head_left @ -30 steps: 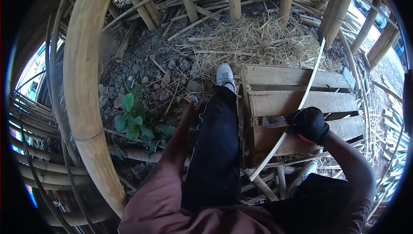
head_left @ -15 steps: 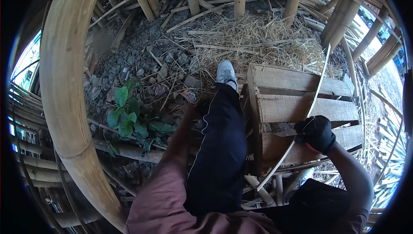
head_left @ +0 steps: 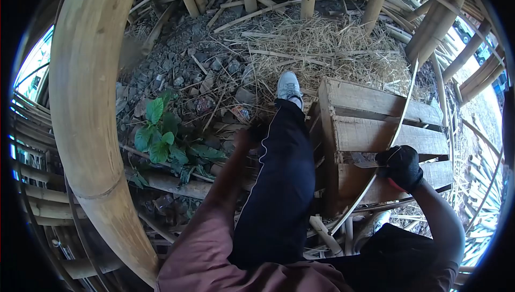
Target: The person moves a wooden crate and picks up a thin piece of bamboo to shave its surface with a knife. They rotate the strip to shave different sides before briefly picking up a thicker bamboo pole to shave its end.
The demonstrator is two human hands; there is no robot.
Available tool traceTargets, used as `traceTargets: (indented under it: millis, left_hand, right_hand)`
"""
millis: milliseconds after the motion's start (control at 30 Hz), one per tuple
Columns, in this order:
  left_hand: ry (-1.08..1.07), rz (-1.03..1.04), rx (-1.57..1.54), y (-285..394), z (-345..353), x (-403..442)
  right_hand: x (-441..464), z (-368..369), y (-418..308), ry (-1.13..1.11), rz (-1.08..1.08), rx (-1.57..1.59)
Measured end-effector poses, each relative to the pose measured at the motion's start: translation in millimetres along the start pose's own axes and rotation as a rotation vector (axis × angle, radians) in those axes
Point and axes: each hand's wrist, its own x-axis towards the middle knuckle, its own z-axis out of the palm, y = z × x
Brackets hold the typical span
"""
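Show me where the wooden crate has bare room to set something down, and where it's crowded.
The crate's far slat is bare between its left end and the pale strip; so is the middle slat left of that strip, bordered by gaps. Crowded: the near slat, partly covered in this view by the gloved right hand and the strip.

We see a long pale strip (head_left: pixel 406 105) — slightly bowed — slanting over the crate (head_left: pixel 370 135). A thin blade (head_left: pixel 366 164) points left beside it.
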Motion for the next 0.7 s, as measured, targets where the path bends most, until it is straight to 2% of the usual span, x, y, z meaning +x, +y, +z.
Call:
traceTargets:
  millis: [33, 67, 100, 167, 233, 300, 333, 400, 533, 600, 700]
  left_hand:
    - [0.001, 0.000, -0.004, -10.9, 20.5, 12.5]
    - [0.029, 0.152, 0.185, -31.2, 56.5, 38.0]
    - [0.054, 0.303, 0.375, -34.3, 51.4, 36.0]
    - [-0.004, 0.317, 0.331, -35.1, 41.5, 34.1]
    - [-0.067, 0.330, 0.290, -26.6, -4.1, 7.3]
    - [-0.153, 0.126, 0.002, -22.0, -39.1, -12.5]
    - [-0.149, 0.122, 0.001, -26.3, -41.0, -12.0]
    - [-0.038, 0.001, -0.125, -43.0, -47.4, -12.5]
    - [0.072, 0.024, -0.099, -80.2, -66.0, -11.4]
    - [0.052, -0.162, -0.215, -87.6, -86.6, -18.0]
    - [0.174, -0.140, -0.221, -102.0, -86.2, -16.4]
  right_hand:
    - [0.9, -1.3, -0.3, 0.000, -0.003, -0.003]
    - [0.9, -1.1, -0.8, 0.009, -0.002, 0.007]
    - [1.1, -0.8, -1.1, 0.016, -0.002, 0.018]
    - [1.9, -0.6, -0.7, 0.024, 0.004, 0.038]
    - [2.1, -0.7, -2.4, 0.029, 0.013, 0.062]
    - [5.8, -1.8, -4.3, 0.000, 0.048, 0.021]
    - [7.2, -0.8, -3.4, 0.002, 0.043, 0.022]
    - [8.3, 1.5, -2.1, -0.008, 0.059, 0.042]
    - [9.4, 1.2, -3.5, -0.002, 0.078, 0.083]
    - [9.7, 0.2, -4.5, 0.006, 0.058, 0.041]
    - [9.6, 0.4, -4.5, 0.010, 0.062, 0.053]
